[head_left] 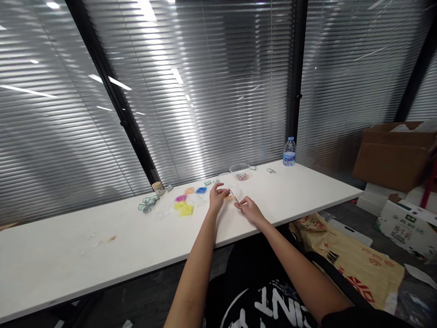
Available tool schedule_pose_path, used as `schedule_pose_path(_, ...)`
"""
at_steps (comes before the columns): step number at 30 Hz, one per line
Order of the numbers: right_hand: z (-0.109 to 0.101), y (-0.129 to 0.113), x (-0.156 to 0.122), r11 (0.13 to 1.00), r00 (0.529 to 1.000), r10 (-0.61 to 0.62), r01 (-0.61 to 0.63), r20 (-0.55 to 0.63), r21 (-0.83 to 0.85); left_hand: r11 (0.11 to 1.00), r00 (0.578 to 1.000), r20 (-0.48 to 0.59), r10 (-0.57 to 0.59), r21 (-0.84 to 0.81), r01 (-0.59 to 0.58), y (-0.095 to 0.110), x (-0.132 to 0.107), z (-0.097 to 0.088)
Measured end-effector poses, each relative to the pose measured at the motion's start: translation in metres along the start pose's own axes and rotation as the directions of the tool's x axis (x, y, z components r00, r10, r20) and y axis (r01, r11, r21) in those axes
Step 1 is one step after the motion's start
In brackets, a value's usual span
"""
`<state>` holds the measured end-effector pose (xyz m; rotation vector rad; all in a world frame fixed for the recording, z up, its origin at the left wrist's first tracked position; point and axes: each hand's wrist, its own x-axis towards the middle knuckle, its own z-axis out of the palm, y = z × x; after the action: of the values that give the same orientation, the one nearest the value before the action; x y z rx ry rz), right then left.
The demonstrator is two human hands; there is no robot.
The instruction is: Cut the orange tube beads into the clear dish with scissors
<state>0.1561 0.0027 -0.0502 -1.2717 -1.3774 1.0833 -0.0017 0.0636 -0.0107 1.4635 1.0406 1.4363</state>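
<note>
My right hand (250, 209) is closed round a thin, reddish-metal pair of tweezers (236, 201), whose tip points up and left toward the other hand. My left hand (217, 197) has its thumb and fingers drawn together close to that tip; whatever is between them is too small to make out. Just beneath the hands lies an orange packet (228, 197), partly covered. Left of them are small clear bags with coloured contents: blue (201, 190), orange (189, 191), magenta (181, 198) and yellow (186, 209).
Several small glass jars (146, 208) lie at the left, by a cork-topped jar (157, 187). Behind the hands are a packet of reddish pieces (241, 176) and another little jar (271, 171). A water bottle (289, 152) stands at the table's (307, 191) far right corner.
</note>
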Motion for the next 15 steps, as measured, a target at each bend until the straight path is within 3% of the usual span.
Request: schedule_pose_path(15,0.0000,0.0056,0.0028,0.997,0.999,-0.044,0.043,0.018,0.063,0.999,0.999,-0.024,-0.039,-0.036,0.038,0.0062,-0.0027,0.0017)
